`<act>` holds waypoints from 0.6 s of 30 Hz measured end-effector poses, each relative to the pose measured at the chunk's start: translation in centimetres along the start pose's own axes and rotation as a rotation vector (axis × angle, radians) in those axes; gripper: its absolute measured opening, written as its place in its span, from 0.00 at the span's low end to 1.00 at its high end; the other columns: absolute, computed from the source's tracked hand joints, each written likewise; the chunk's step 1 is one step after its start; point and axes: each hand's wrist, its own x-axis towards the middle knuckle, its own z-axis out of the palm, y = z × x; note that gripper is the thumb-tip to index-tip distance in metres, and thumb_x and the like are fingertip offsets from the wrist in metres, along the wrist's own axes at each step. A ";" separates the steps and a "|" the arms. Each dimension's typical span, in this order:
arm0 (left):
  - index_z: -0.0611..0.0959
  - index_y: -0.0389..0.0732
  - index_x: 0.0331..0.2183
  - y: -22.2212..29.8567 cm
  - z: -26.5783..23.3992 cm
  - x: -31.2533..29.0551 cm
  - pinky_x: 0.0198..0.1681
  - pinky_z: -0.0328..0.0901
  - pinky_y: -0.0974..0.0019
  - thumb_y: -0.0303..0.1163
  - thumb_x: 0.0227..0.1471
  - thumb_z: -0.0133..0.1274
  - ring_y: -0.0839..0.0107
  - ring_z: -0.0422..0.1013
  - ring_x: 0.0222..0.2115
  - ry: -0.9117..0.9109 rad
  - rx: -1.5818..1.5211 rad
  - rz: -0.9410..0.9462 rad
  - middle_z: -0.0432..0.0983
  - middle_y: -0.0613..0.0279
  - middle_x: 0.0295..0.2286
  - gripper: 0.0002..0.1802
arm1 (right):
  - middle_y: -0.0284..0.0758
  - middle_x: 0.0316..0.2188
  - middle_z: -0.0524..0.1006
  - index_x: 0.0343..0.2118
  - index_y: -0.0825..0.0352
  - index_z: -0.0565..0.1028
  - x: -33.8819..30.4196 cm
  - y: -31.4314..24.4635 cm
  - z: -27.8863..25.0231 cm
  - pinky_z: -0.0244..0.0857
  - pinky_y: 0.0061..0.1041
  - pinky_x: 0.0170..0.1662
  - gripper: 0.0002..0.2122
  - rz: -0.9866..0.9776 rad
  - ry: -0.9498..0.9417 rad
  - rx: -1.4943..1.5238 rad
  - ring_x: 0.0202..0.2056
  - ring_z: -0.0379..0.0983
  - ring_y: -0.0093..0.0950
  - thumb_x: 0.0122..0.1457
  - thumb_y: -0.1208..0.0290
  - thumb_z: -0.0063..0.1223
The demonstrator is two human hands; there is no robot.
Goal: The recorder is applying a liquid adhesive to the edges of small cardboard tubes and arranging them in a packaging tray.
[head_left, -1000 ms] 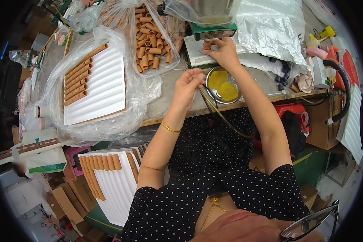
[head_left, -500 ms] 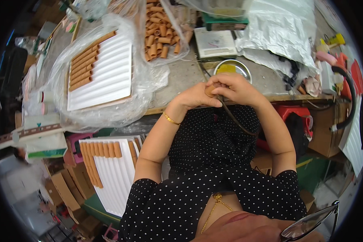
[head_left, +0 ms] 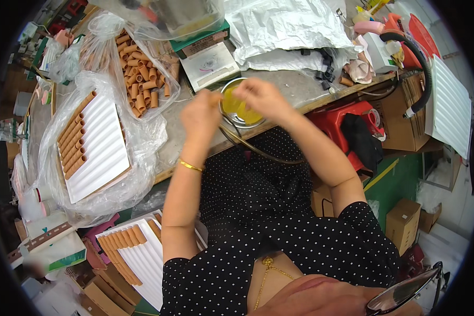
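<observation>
My left hand (head_left: 200,113) and my right hand (head_left: 260,97) are raised close together over a small metal bowl (head_left: 227,117) of yellow paste at the table's front edge; both are motion-blurred. The left hand's fingers pinch what looks like a short brown tube (head_left: 215,97). The right hand's fingers are bunched just right of it; I cannot tell whether they hold anything. A gold bangle (head_left: 189,166) sits on my left wrist. Loose brown tubes (head_left: 142,79) fill a clear bag to the left of the bowl.
A white grooved tray (head_left: 102,152) with a row of tubes lies in a plastic bag at the left. A second grooved tray (head_left: 142,263) with tubes sits below the table. A small white scale (head_left: 210,66), crumpled plastic sheet (head_left: 284,26), a black hose (head_left: 421,68) and cardboard boxes (head_left: 403,224) surround the table.
Both hands have moved from the table's edge by my body up over the yellow bowl. One second ago the right hand reached toward the white scale.
</observation>
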 end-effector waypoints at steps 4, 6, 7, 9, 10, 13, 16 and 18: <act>0.79 0.42 0.27 -8.4 -2.1 3.5 0.29 0.65 0.58 0.36 0.45 0.54 0.53 0.72 0.25 0.247 -0.148 -0.259 0.75 0.50 0.22 0.09 | 0.45 0.34 0.74 0.37 0.67 0.73 2.0 1.4 -10.7 0.64 0.35 0.38 0.12 -0.137 0.320 -0.912 0.37 0.71 0.41 0.54 0.67 0.48; 0.80 0.42 0.27 -11.1 -2.3 4.4 0.31 0.65 0.58 0.35 0.43 0.55 0.53 0.72 0.27 0.299 0.011 -0.206 0.75 0.50 0.23 0.08 | 0.49 0.36 0.72 0.38 0.67 0.72 3.1 5.0 -15.2 0.63 0.40 0.43 0.12 -0.203 0.342 -1.283 0.39 0.68 0.45 0.50 0.76 0.42; 0.80 0.42 0.27 -12.3 -1.7 4.5 0.31 0.65 0.57 0.35 0.43 0.55 0.53 0.72 0.27 0.319 0.059 -0.155 0.75 0.49 0.23 0.08 | 0.49 0.37 0.71 0.39 0.66 0.72 3.2 6.0 -16.2 0.64 0.39 0.43 0.12 -0.242 0.330 -1.336 0.40 0.68 0.45 0.50 0.76 0.42; 0.81 0.47 0.31 -14.2 -0.2 4.8 0.36 0.65 0.55 0.40 0.44 0.53 0.53 0.72 0.31 0.176 0.127 -0.309 0.76 0.49 0.25 0.11 | 0.47 0.39 0.71 0.41 0.64 0.71 3.4 6.9 -16.5 0.64 0.38 0.42 0.13 -0.265 0.322 -1.386 0.42 0.67 0.45 0.50 0.75 0.43; 0.81 0.45 0.31 -10.5 -0.6 5.3 0.36 0.65 0.55 0.40 0.43 0.53 0.51 0.72 0.32 0.124 0.153 -0.322 0.75 0.46 0.25 0.13 | 0.46 0.39 0.71 0.41 0.64 0.71 2.8 7.3 -17.1 0.65 0.37 0.42 0.13 -0.212 0.339 -1.403 0.43 0.66 0.44 0.50 0.75 0.44; 0.81 0.38 0.27 -10.1 -0.1 5.2 0.36 0.66 0.56 0.35 0.39 0.55 0.50 0.72 0.30 0.067 0.123 -0.335 0.75 0.45 0.26 0.11 | 0.45 0.37 0.72 0.40 0.64 0.71 2.6 7.2 -16.8 0.65 0.37 0.41 0.13 -0.127 0.320 -1.336 0.41 0.68 0.42 0.49 0.74 0.47; 0.81 0.37 0.26 -10.5 -0.4 5.2 0.35 0.66 0.57 0.32 0.38 0.54 0.51 0.72 0.30 0.026 0.184 -0.307 0.75 0.46 0.26 0.10 | 0.43 0.35 0.72 0.39 0.65 0.71 3.1 7.4 -16.8 0.65 0.36 0.39 0.13 -0.135 0.343 -1.276 0.39 0.69 0.41 0.48 0.73 0.50; 0.81 0.36 0.26 -11.6 -1.0 4.7 0.35 0.67 0.57 0.30 0.38 0.54 0.52 0.72 0.30 -0.014 0.230 -0.280 0.75 0.46 0.25 0.09 | 0.43 0.32 0.74 0.36 0.66 0.73 2.8 6.2 -15.9 0.65 0.35 0.37 0.10 -0.163 0.373 -1.281 0.35 0.71 0.41 0.50 0.72 0.50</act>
